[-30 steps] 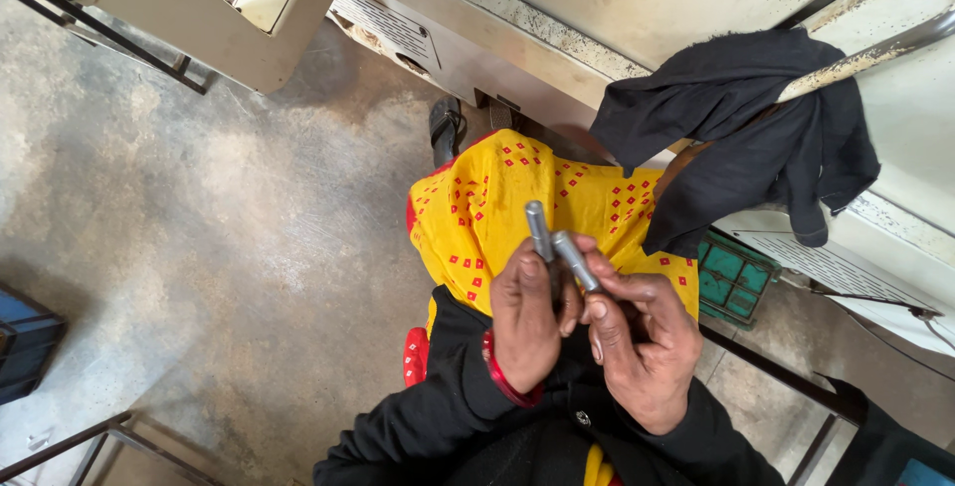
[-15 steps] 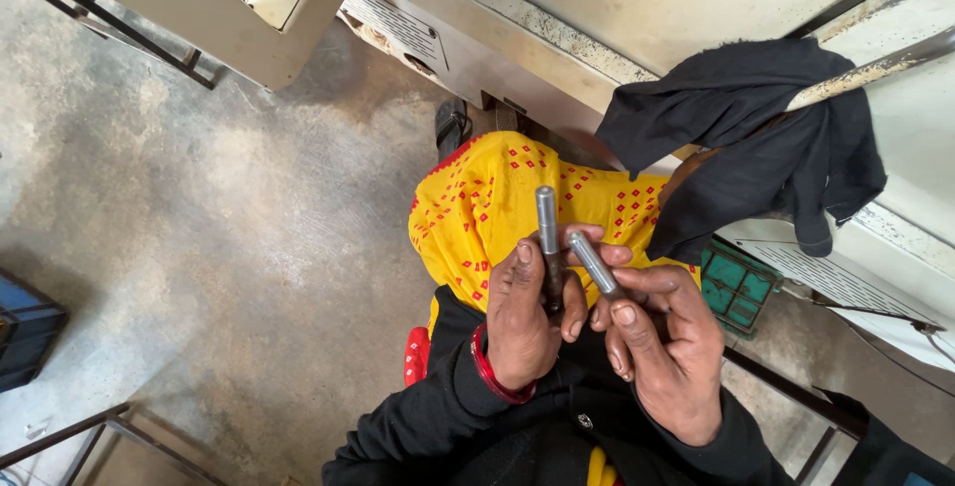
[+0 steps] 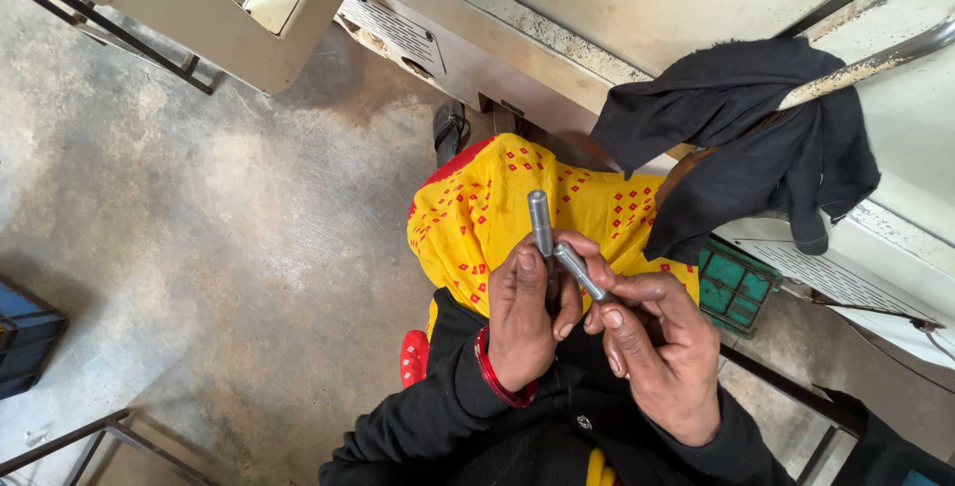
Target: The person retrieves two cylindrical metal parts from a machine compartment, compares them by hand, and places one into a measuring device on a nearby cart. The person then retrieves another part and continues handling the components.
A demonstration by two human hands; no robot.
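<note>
Both pins have risen slightly; my left hand [image 3: 522,322] clamps the upright pin [image 3: 540,224], my right hand [image 3: 662,352] pinches the angled pin [image 3: 579,272]. Either could slip floorward, I judge.

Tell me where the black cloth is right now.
In the head view, the black cloth hangs upper right over a metal bar, above the yellow dotted fabric.

Two smooth grey metal rods [image 3: 542,227] gleam dully above yellow red-dotted cloth [image 3: 477,207]; matt black cloth [image 3: 726,128] drapes nearby, over rough concrete floor [image 3: 199,237].
</note>
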